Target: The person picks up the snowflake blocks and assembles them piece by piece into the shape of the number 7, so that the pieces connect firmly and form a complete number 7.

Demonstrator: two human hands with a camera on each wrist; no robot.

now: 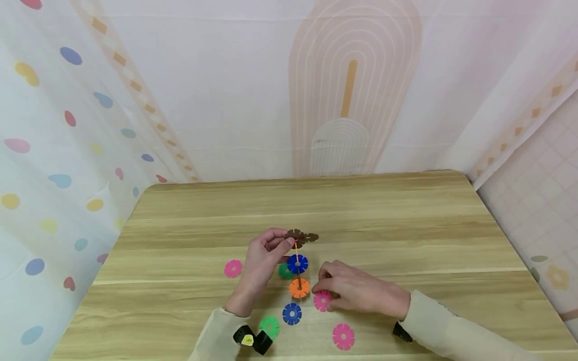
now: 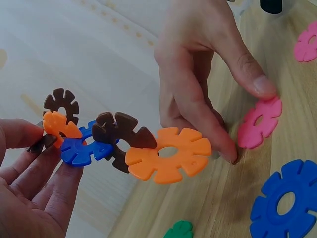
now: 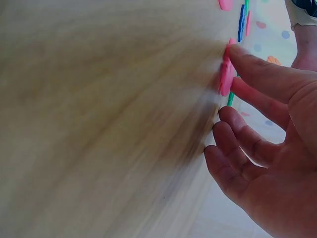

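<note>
A wooden surface (image 1: 406, 220) is backed by pale patterned curtains. At nine o'clock of the work a loose pink disc (image 1: 233, 268) lies flat. The left hand (image 1: 262, 260) pinches a chain of joined discs (image 2: 124, 144), brown, blue and orange, held above the surface. At three o'clock the right hand (image 1: 356, 291) grips a pink disc (image 1: 322, 300) between thumb and forefinger fingers, its edge on the wood

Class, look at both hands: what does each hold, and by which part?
Left hand pinches the linked disc chain at its brown end; right hand pinches a pink disc by its rim.
</note>
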